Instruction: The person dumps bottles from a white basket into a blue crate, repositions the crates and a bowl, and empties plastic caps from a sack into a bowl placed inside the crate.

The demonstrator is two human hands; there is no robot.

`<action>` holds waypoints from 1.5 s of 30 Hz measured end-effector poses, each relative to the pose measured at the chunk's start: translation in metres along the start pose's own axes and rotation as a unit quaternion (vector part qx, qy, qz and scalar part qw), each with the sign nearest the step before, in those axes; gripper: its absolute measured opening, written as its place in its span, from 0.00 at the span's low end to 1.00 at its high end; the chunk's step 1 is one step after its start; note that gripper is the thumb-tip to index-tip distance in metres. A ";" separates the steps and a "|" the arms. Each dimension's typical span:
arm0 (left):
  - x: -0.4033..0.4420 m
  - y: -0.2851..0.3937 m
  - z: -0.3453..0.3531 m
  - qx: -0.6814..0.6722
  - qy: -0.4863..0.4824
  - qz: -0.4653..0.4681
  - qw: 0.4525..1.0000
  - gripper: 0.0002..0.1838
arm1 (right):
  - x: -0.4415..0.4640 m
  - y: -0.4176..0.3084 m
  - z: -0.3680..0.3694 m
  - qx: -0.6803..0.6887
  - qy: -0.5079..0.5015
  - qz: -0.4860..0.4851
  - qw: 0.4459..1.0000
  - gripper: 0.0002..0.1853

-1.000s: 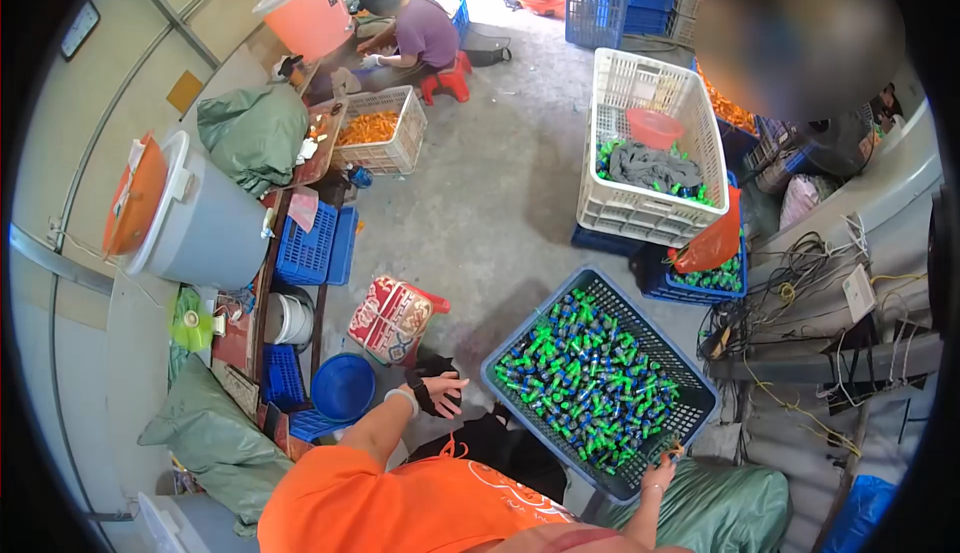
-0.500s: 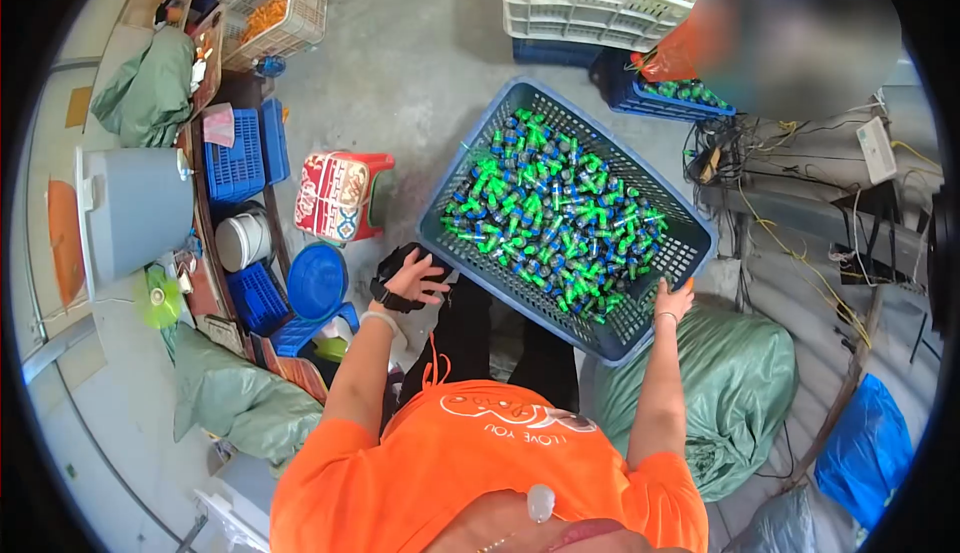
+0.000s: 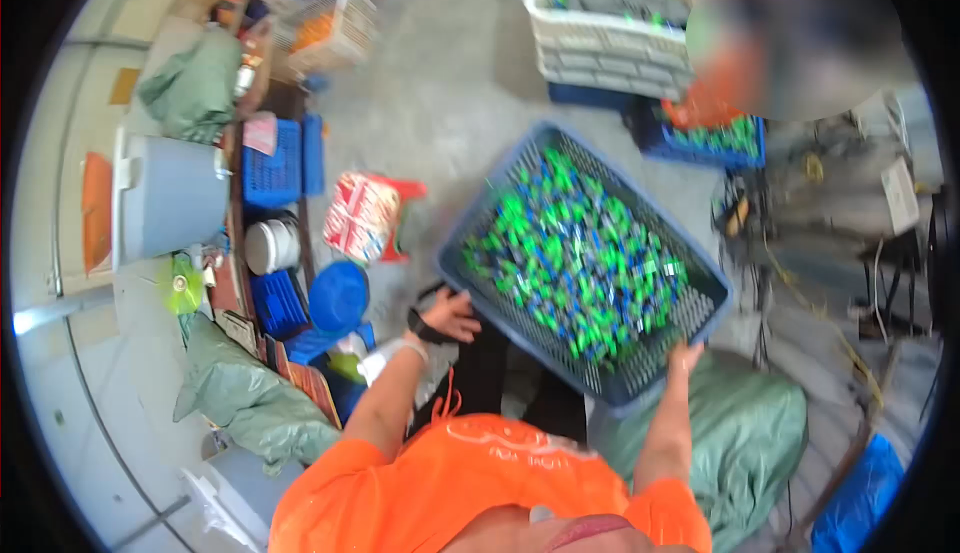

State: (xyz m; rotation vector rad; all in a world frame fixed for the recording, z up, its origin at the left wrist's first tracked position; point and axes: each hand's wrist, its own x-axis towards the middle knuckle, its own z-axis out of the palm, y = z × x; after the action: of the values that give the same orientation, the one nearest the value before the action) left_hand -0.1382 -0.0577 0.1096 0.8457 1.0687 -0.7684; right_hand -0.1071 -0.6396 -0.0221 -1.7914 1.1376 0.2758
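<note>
A dark blue-grey plastic crate (image 3: 640, 401) with mesh sides lies tilted across the middle, in front of my body. Inside is a heap of small green, blue and dark pieces (image 3: 580, 253), blurred, too small to name surely. My right hand (image 3: 685, 357) grips the crate's rim at the near right corner. At the near left side, my left hand (image 3: 452, 318), with a black band around it, has its fingers spread beside the rim; whether they touch it I cannot tell.
A red stool (image 3: 365, 215) with a patterned top stands left. Green sacks (image 3: 730, 443) lie near my right arm. White crates (image 3: 610, 48) are stacked at the back, beside a blue crate (image 3: 715, 143) of green pieces. Blue baskets (image 3: 272, 163) line the left.
The whole view has shifted and blurred. My left hand has come closer to the crate's left rim. My right hand keeps its grip, and the crate sits lower in view.
</note>
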 end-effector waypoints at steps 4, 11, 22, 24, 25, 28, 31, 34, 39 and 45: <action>-0.007 0.009 0.002 -0.009 0.021 0.032 0.999 0.45 | 0.013 -0.004 0.014 0.053 0.004 -0.001 0.999 0.31; 0.029 0.022 -0.026 0.027 -0.027 0.045 0.998 0.52 | 0.028 0.008 0.010 0.004 0.036 -0.041 0.999 0.28; 0.037 0.046 -0.013 0.009 0.123 0.171 0.978 0.30 | -0.005 -0.015 0.006 0.086 -0.016 -0.028 0.996 0.21; 0.048 0.047 -0.015 0.088 0.188 0.184 0.961 0.28 | -0.007 -0.019 0.009 0.080 -0.016 -0.016 0.997 0.21; 0.051 0.045 -0.015 0.125 0.220 0.190 0.949 0.27 | -0.006 -0.020 0.010 0.076 -0.018 -0.006 0.997 0.20; 0.057 0.042 -0.018 0.132 0.232 0.195 0.944 0.27 | -0.003 -0.029 0.011 0.065 -0.015 0.006 0.998 0.19; 0.062 0.031 -0.020 0.134 0.238 0.192 0.943 0.26 | -0.001 -0.034 0.005 0.054 -0.016 0.020 0.998 0.17; 0.061 0.015 -0.023 0.126 0.237 0.191 0.944 0.25 | 0.008 -0.050 -0.002 0.048 -0.022 -0.030 0.998 0.16; 0.061 -0.023 -0.031 0.087 0.227 0.206 0.948 0.24 | 0.014 -0.086 -0.016 0.026 -0.038 -0.074 0.996 0.14; 0.066 -0.045 -0.035 0.033 0.196 0.137 0.970 0.25 | 0.004 -0.151 -0.022 -0.064 -0.040 -0.120 0.990 0.11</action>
State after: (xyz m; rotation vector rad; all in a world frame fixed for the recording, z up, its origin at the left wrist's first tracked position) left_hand -0.1715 -0.0563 0.0291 1.2066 1.2429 -0.4119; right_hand 0.0087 -0.6440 0.0772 -1.9922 0.8542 0.2790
